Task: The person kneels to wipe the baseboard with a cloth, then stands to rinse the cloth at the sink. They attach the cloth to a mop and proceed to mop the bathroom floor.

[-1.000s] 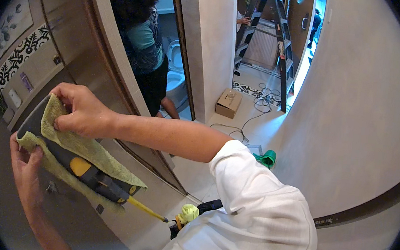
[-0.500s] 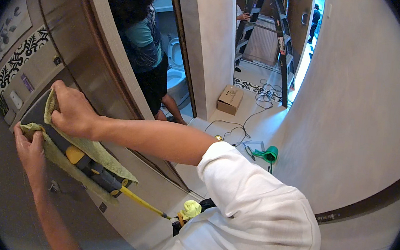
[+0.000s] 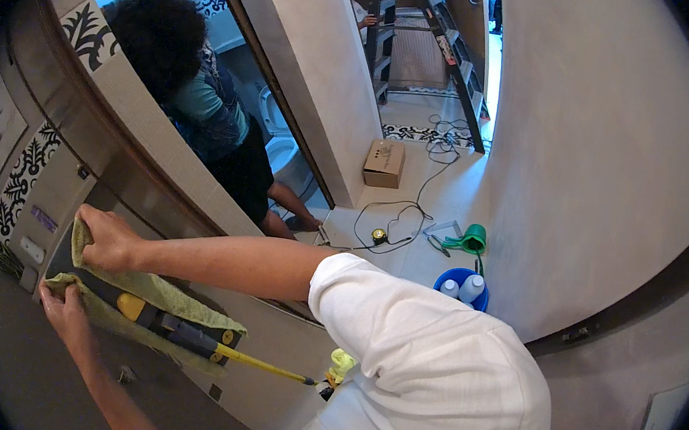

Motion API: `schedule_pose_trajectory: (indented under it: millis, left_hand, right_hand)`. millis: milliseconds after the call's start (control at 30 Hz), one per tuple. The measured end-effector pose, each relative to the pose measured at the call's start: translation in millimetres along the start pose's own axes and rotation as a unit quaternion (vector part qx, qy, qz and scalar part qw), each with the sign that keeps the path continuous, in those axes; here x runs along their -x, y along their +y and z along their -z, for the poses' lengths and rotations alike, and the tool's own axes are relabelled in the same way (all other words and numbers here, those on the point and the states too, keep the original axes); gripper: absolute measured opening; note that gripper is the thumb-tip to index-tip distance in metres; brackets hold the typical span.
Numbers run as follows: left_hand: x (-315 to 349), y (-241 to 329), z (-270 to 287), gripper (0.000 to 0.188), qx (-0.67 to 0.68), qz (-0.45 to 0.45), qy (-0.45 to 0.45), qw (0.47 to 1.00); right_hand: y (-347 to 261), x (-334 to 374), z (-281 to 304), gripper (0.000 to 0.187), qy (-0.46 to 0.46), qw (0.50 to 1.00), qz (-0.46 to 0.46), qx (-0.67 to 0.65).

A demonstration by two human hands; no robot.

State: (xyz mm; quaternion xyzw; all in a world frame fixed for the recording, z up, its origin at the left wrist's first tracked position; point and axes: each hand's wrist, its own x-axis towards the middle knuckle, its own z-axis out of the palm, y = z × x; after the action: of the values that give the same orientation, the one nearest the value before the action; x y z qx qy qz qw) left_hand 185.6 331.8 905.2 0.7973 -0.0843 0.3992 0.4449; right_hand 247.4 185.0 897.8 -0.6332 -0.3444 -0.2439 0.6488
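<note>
A flat mop head (image 3: 176, 330), dark grey with a yellow and black joint, lies across a yellow-green cloth (image 3: 186, 306). From the joint a yellow pole (image 3: 268, 364) runs toward my body. My right hand (image 3: 107, 240) pinches the cloth's upper far corner, my arm stretched across in a white sleeve. Just below, my left hand (image 3: 69, 315) grips the other corner at the same end of the mop head. The cloth's long edges come up along both sides of the plate. Its underside is hidden.
Another person (image 3: 213, 119) stands in the doorway beside a toilet (image 3: 282, 155). On the floor are a cardboard box (image 3: 384, 163), cables (image 3: 420, 202), a green dipper (image 3: 473, 240) and a blue bucket (image 3: 477, 301) with white bottles. A stepladder (image 3: 452, 47) stands at the back, near a second person's hand.
The view has shifted, bringing the blue bucket into sight. Both hands keep hold of the cloth corners, now slightly closer together, and the mop head lies at a flatter angle in view.
</note>
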Motion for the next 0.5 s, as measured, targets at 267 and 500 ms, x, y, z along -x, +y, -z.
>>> schedule_pose_trajectory:
  millis: [267,500]
  left_hand:
    - [6,26,9,0.047,0.061,-0.009,-0.092,0.994]
    - [17,22,9,0.036,0.119,0.005,-0.083,0.989]
  right_hand:
    - [14,2,11,0.029,-0.072,0.983,-0.082,-0.145]
    - [12,1,22,0.025,-0.161,0.960,-0.107,-0.203]
